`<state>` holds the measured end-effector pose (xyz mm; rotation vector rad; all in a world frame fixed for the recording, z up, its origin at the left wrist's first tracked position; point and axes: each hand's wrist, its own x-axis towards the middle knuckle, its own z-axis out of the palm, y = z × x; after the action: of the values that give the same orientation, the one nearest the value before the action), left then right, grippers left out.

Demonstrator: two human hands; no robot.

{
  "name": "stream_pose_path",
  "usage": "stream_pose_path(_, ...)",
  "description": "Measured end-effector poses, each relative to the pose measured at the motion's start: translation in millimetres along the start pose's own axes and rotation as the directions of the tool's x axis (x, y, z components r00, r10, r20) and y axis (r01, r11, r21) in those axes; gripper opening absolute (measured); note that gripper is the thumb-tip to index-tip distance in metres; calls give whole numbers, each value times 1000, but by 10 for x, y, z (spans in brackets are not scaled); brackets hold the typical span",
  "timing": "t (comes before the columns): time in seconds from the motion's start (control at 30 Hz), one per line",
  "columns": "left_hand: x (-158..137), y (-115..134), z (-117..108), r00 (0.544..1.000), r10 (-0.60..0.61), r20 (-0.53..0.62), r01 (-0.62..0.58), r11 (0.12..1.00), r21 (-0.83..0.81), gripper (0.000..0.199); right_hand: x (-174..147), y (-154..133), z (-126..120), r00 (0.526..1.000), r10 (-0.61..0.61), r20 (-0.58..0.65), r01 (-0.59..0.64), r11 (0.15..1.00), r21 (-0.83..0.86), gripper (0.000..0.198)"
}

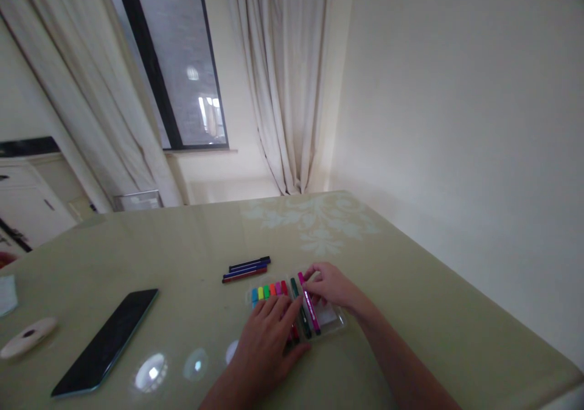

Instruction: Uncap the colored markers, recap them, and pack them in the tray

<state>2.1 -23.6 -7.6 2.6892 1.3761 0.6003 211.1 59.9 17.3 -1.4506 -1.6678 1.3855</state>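
Observation:
A clear plastic case (340, 321) lies on the table, with a row of brightly coloured highlighters (266, 292) in its left part. Across these rests my left hand (270, 328), palm down, its fingers stretched out and covering their lower ends. My right hand (331, 286) pinches a magenta marker (310, 305) near its upper end, over the right part of the case. Just left of that marker, a dark green marker (301, 310) lies in the case, close to my left fingertips. Red markers show partly beside my left hand.
Several dark blue, black and red pens (246, 270) lie beyond the case. To the left are a black tablet (107, 340), a whitish oval object (28, 338) and a pale item (7, 294) at the edge. A wall (465, 154) runs along the table's right side.

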Motion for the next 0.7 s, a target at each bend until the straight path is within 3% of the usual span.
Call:
stream_pose_path(0.17,17,42,-67,996,53,76,-53,999,-6,62,21,7,85,1000,-6,-18,6,999,-34,12)
stream_pose_path(0.4,2,108,-59,997,29,66,-26,999,-36,53,23,38,90,998,-21,-63,3,965,-263,14)
stream_pose_path(0.53,29,41,-97,998,24,58,-17,994,-111,49,30,69,72,997,-55,-61,34,952,-305,12)
stream_pose_path(0.63,75,-213,-148,989,-142,-37,136,981,-136,40,38,60,59,997,-45,-67,22,950,-313,10)
stream_pose_path(0.7,78,-458,-176,944,-305,-129,299,952,-65,42,42,42,56,994,-69,-86,37,945,-326,10)
